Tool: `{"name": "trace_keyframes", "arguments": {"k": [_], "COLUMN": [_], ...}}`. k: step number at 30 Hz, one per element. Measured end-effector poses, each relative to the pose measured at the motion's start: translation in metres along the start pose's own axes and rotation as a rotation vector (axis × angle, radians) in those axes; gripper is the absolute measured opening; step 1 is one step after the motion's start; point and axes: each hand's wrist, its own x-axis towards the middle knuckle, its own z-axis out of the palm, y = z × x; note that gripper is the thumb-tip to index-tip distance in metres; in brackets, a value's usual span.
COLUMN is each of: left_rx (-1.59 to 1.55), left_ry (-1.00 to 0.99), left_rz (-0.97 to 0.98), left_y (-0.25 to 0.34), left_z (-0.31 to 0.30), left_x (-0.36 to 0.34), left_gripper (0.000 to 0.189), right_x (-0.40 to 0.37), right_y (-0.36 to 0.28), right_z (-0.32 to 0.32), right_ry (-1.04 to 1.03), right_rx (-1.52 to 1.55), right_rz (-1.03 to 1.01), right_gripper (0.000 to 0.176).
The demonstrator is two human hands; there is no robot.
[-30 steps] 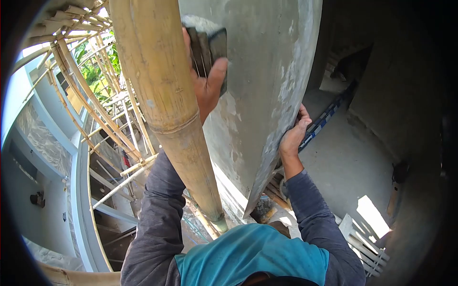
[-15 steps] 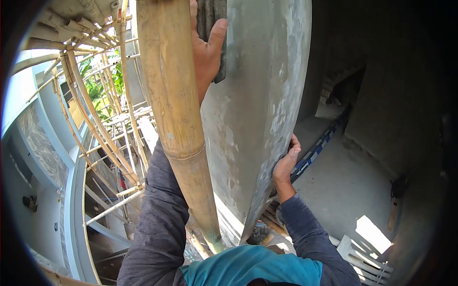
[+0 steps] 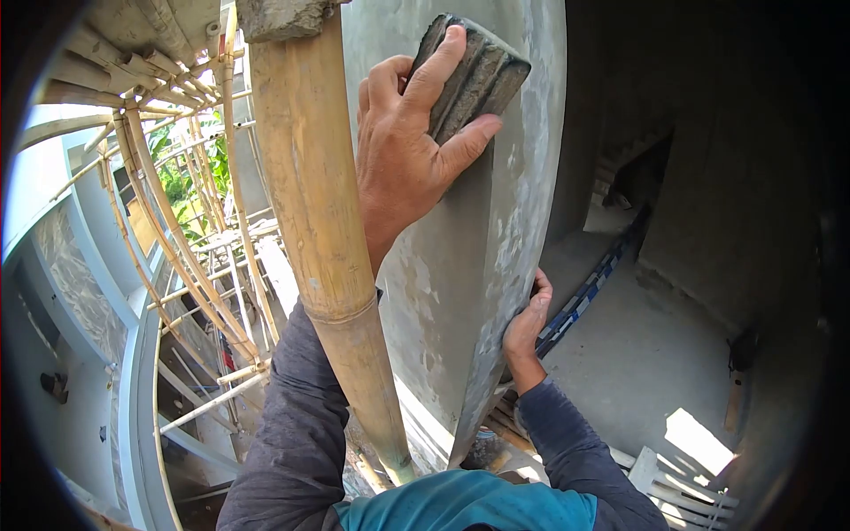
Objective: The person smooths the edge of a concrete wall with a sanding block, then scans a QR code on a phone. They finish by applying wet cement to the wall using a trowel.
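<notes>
My left hand reaches up behind a bamboo pole and grips a dark, ribbed hand block. The block is tilted, its far side against the grey plastered column. My thumb lies along the near edge and my fingers spread over its grooved back. Lower down, my right hand cups the column's right edge with curled fingers, partly hidden by that edge. Pale, patchy plaster marks run along the column's corner.
A thick bamboo pole stands close before the column, a rough grey lump at its top. Bamboo scaffolding fills the left side. To the right are a concrete floor, a long blue-and-white checked strip and white slats.
My left hand has moved right and slightly down with the block, out from behind the pole, and the block is now tilted. My right hand stays at the column's edge.
</notes>
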Motion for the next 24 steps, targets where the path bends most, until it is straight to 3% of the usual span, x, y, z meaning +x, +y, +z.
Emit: {"name": "trace_keyframes", "arguments": {"k": [4,7,9,11,14,17,20,22,24], "left_rx": [-0.102,0.001,-0.213,-0.077,-0.223,-0.175,-0.200,-0.162,-0.140], "left_ry": [-0.186,-0.289,-0.003,-0.050,0.088,0.051,0.012,-0.125,-0.123], "left_rz": [-0.202,-0.128,-0.126,-0.161,-0.062,-0.083,-0.101,-0.131,-0.089], "left_y": [0.008,0.007,-0.001,0.001,-0.017,-0.013,0.009,0.018,0.024], "left_z": [-0.013,-0.022,-0.020,-0.030,-0.003,0.009,0.005,0.000,0.005], "left_x": [-0.092,-0.127,-0.114,-0.062,-0.001,0.011,-0.041,-0.109,-0.180], "left_gripper": [0.076,0.081,0.082,0.076,0.072,0.070,0.074,0.082,0.080], "right_x": [-0.002,0.000,0.000,0.000,0.000,0.000,0.000,-0.001,-0.002], "right_y": [-0.008,-0.010,-0.009,-0.007,-0.002,0.000,0.000,-0.004,-0.008], "right_z": [-0.002,0.000,0.000,0.000,0.000,0.000,-0.001,-0.001,0.000], "right_ry": [-0.016,-0.021,-0.027,-0.027,-0.017,-0.004,-0.016,-0.022,-0.027], "right_rx": [-0.029,-0.056,-0.047,-0.046,-0.026,0.006,-0.014,-0.027,-0.036], "right_rz": [-0.020,-0.048,-0.043,-0.062,-0.047,-0.027,-0.046,-0.053,-0.064], "right_gripper": [0.076,0.075,0.075,0.075,0.076,0.076,0.076,0.076,0.076]}}
